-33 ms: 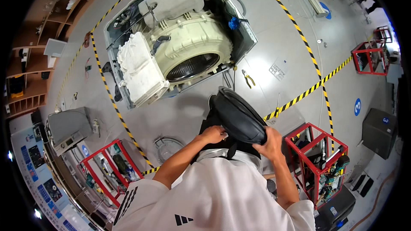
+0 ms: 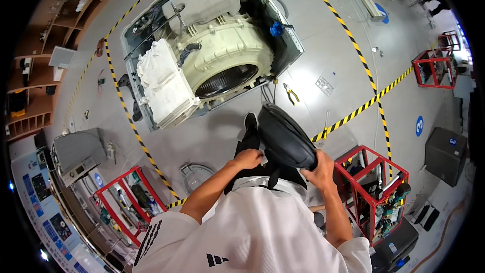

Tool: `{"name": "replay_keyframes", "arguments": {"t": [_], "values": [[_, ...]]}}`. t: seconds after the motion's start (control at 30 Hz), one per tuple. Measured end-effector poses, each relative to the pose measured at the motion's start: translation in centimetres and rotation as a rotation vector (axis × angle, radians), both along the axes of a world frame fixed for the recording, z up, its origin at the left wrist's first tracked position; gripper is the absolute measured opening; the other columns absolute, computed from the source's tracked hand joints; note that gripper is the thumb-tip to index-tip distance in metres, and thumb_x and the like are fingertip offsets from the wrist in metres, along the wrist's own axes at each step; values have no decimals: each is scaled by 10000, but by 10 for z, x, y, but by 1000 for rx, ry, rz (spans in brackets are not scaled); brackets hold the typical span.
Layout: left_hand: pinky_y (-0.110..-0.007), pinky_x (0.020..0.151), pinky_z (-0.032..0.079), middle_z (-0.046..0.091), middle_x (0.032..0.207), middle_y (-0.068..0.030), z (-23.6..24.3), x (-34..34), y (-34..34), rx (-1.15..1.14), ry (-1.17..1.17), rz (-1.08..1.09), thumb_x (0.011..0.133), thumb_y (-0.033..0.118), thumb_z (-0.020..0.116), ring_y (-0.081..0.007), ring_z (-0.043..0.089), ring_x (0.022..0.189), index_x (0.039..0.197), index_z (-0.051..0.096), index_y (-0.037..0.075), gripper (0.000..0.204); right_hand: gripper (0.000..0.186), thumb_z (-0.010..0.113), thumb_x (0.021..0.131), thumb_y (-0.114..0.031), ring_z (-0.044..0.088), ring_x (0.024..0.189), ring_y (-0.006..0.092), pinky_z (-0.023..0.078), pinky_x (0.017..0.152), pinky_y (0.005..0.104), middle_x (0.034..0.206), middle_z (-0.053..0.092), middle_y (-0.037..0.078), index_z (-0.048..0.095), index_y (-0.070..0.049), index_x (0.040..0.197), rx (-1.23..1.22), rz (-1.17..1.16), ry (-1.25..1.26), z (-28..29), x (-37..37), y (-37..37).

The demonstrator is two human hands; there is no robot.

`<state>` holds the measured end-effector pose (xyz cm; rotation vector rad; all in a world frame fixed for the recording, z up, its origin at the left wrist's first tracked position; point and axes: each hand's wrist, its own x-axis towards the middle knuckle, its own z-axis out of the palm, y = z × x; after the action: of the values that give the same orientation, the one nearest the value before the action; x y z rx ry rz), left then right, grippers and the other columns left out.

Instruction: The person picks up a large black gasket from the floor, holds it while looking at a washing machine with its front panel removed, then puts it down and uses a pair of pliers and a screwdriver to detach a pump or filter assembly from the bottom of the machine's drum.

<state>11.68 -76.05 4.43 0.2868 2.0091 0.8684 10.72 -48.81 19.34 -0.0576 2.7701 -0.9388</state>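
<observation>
Since its near rim likely offers firm purchase, the right hand (image 2: 319, 171) grasps the black round piece (image 2: 288, 141) there, tilted, ahead-left of that hand. Left hand (image 2: 248, 158): fingers curled beside the piece; contact cannot be told. Opened washing machine (image 2: 222, 45) beyond both hands.

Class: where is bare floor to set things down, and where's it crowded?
Bare floor lies between the opened machine, the left striped tape and the round clear part; more lies between the machine's right side and the right striped tape, above the pliers. Crowded: the tool-filled right red rack, and by the right hand, which grips a black part.
</observation>
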Motion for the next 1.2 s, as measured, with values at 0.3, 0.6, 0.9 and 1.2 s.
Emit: {"name": "replay_keyframes", "arguments": {"t": [0.3,0.6,0.9,1.2], "values": [[-304,539,509,695,844,-56,-144,43,-168,-57,-466,844,961,267,538,-132,634,668,1024,639,56,242,664,749,607,-190,643,897,406,500,815,416,970,639,258,488,29,1177,169,-447,81,31,-10,55],[-330,599,528,696,916,-56,-144,20,-181,-136,-560,911,956,249,530,-158,655,715,1125,617,88,249,541,712,658,-165,659,831,269,503,797,334,920,653,187,517,22,1126,208,-751,154,61,-8,89],[-317,717,531,688,959,-54,-92,-62,-94,68,-424,987,964,273,546,-149,659,827,1142,619,73,277,641,764,654,-288,660,900,363,499,806,394,961,649,237,505,44,1138,209,-847,96,31,-42,167],[-330,714,545,677,996,-76,-51,-17,-38,-123,-515,1148,961,281,548,-185,666,847,1146,604,77,281,832,887,599,-388,654,969,278,508,849,359,1056,655,237,528,99,1170,-136,-643,-213,-54,-125,265]]}}
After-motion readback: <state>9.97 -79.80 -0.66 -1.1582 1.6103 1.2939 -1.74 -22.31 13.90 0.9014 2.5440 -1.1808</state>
